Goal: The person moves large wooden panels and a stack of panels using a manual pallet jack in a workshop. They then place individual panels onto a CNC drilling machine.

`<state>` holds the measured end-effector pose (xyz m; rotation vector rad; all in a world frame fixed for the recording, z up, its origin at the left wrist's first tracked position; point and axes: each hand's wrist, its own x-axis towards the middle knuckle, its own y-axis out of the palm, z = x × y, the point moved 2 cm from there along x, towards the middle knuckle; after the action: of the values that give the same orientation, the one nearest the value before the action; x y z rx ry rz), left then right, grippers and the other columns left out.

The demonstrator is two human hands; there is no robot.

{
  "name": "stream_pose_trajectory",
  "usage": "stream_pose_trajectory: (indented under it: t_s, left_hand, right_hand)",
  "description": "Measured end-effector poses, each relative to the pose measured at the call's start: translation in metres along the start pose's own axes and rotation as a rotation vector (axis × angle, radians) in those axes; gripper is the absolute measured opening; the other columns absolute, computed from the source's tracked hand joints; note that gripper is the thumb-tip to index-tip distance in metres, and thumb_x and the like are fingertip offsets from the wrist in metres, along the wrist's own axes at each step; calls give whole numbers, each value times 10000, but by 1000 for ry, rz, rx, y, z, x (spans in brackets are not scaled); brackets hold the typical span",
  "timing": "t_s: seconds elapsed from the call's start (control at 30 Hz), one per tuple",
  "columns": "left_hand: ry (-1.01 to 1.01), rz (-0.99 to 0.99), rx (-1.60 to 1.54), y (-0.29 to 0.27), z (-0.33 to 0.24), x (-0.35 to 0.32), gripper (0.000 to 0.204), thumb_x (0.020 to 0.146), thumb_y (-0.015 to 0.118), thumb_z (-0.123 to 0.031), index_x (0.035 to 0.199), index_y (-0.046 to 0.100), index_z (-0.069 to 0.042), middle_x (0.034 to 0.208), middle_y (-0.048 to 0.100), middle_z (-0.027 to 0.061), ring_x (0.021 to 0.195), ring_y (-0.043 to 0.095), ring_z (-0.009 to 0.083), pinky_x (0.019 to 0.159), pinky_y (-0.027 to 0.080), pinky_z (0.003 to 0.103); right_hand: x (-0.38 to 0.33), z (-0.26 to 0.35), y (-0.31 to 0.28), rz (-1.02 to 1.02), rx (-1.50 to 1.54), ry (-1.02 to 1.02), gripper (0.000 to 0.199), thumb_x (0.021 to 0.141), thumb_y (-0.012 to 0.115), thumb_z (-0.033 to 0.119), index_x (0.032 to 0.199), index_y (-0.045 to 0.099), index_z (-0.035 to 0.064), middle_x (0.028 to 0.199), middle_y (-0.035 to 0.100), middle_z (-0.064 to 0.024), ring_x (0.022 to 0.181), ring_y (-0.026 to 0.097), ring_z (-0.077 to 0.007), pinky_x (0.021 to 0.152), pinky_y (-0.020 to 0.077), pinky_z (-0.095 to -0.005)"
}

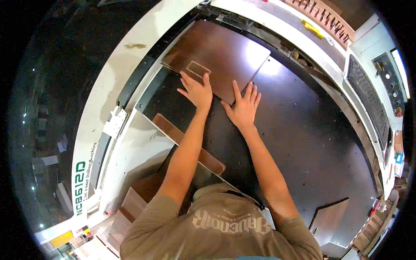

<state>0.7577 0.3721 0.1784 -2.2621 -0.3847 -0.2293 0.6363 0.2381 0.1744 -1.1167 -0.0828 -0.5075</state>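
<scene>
A dark brown wood-grain panel lies flat on the black machine table, toward its far left end. My left hand rests at the panel's near edge, fingers spread, close to a pale rectangular outline on its surface. Beside the panel's near right corner, my right hand has its fingers stretched out; the fingertips reach the panel's edge. Neither hand grips anything. Under my left forearm runs a narrow brown strip with a rounded end.
A smaller brown board lies at the near right of the table. At the right stand a black keyboard and a control panel. A yellow tool and a wooden rack of bits sit at the far right. Boards are stacked at lower left.
</scene>
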Motion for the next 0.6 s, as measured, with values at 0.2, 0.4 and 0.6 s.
stream_pose_trajectory:
  t_s: [0.2, 0.4, 0.6]
  left_hand:
    - [70, -80, 58, 59, 17, 93, 1039, 991, 650, -541, 1650, 162, 97, 1661, 359, 312, 1564, 323, 451, 1287, 112, 659]
    - [102, -16, 41, 68, 9, 157, 1075, 954, 703, -428, 1648, 83, 110, 1639, 366, 350, 1569, 301, 459, 1295, 108, 634]
    - [151, -28, 20, 78, 26, 194, 1079, 943, 710, -406, 1640, 69, 112, 1622, 364, 381, 1578, 222, 519, 1292, 98, 637]
  right_hand:
    - [91, 20, 32, -12, 31, 84, 939, 792, 868, 556, 1593, 493, 242, 1644, 358, -334, 1542, 265, -563, 1229, 147, -749]
    - [146, 34, 80, -177, 51, 151, 949, 752, 899, 514, 1565, 520, 204, 1601, 423, -342, 1539, 273, -563, 1218, 121, -775]
    - [173, 56, 109, -162, 106, 94, 1000, 805, 850, 499, 1605, 427, 75, 1618, 298, -448, 1582, 177, -556, 1262, 69, -717]
